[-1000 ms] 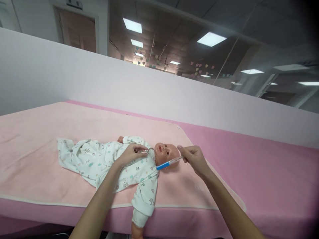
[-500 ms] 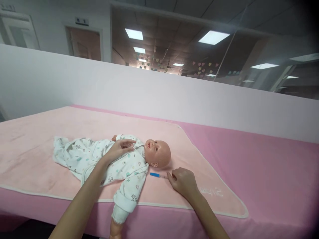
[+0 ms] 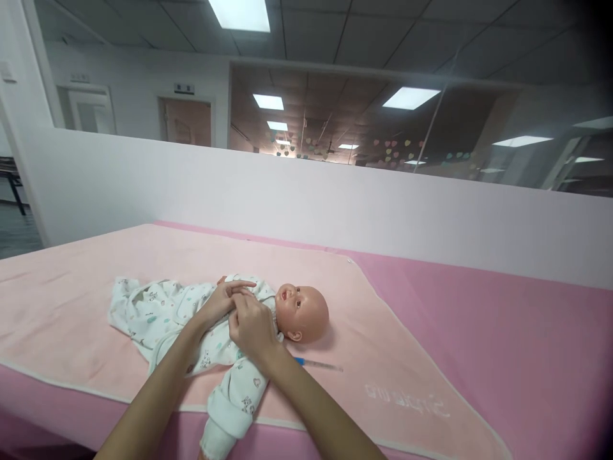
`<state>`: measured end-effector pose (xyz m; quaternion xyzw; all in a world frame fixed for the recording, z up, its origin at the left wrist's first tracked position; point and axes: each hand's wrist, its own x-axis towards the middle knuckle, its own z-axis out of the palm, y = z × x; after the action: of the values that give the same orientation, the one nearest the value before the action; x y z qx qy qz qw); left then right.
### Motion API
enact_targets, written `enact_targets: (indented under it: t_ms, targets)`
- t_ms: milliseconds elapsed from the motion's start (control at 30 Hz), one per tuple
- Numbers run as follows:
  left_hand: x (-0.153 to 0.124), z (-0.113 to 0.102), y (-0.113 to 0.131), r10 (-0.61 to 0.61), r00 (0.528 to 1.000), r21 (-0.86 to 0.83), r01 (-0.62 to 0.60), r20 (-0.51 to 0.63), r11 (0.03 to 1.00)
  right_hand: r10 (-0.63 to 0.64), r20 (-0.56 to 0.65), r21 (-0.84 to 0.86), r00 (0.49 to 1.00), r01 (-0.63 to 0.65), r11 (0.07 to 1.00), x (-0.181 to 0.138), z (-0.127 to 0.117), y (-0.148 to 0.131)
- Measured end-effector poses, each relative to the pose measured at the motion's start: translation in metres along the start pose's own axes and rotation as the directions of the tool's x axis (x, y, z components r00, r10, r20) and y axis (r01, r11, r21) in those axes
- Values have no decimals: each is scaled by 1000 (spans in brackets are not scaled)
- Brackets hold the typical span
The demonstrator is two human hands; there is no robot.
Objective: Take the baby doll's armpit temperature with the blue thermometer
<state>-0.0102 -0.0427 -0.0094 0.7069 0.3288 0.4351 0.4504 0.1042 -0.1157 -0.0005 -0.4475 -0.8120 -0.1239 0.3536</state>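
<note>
Over the peach blanket [image 3: 397, 358] and baby doll [image 3: 304, 314] stretching left to right on it, head rightmost, the right hand [image 3: 252, 324] is now joining the left hand [image 3: 225, 300]; what they are grasping, I cannot tell. Drooping, the right forearm [image 3: 313, 402] could be nudging the blue-ended stick [image 3: 323, 365] lying alongside, pointing rightward.

A doll [image 3: 211, 345] lies on a blanket [image 3: 119, 252], feet toward the left, head toward the right. Its near arm reaches across the blanket's near edge. The left hand [image 3: 223, 303] and right hand [image 3: 251, 322] are side by side over the chest, left of the head. A stick [image 3: 323, 365] lies on the blanket, on the near side of the head, right of the right forearm. A sheet [image 3: 498, 326] runs beneath the blanket and beyond it to the right. Behind, on the far side, stands a partition [image 3: 335, 201].
</note>
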Motion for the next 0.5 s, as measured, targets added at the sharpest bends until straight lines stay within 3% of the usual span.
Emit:
enact_targets:
  t_ms: [133,333,500]
  targets:
    - [4,-1,-8,0,1000,-47,1,9,999,-17,-137,63,990,26,998,-10,15,11]
    - [1,2,-2,-34,999,-85,34,0,996,203,-200,193,958,-165,967,-13,17,12]
    - [2,3,-2,-50,999,-141,50,3,989,325,-248,355,913,-226,907,-10,19,13]
